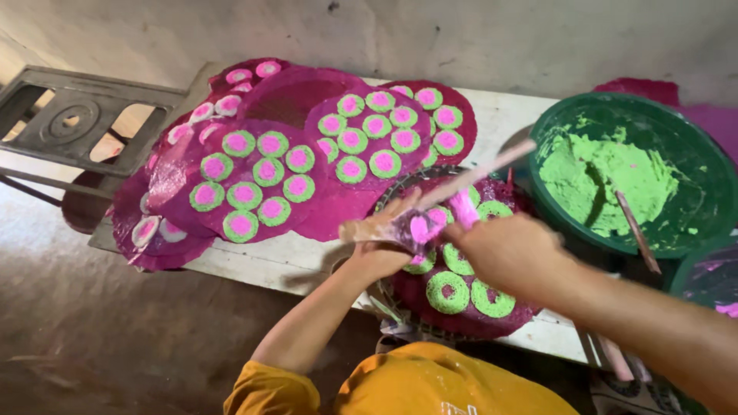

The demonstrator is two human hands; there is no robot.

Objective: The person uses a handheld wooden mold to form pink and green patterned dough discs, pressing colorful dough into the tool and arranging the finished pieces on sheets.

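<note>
I have one view only, head-worn. It looks steeply down and forward, close over the long white wooden bench (492,115), facing the pale plaster wall (461,38) behind it. No second view, so no shared area.

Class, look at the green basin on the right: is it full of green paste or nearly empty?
Partly full. The green basin holds a mound of green paste on one side, while bare, smeared inner wall shows around it.

Motion-blurred hands (461,242) and stick (477,175); second basin (711,277) cut by right edge.
</note>
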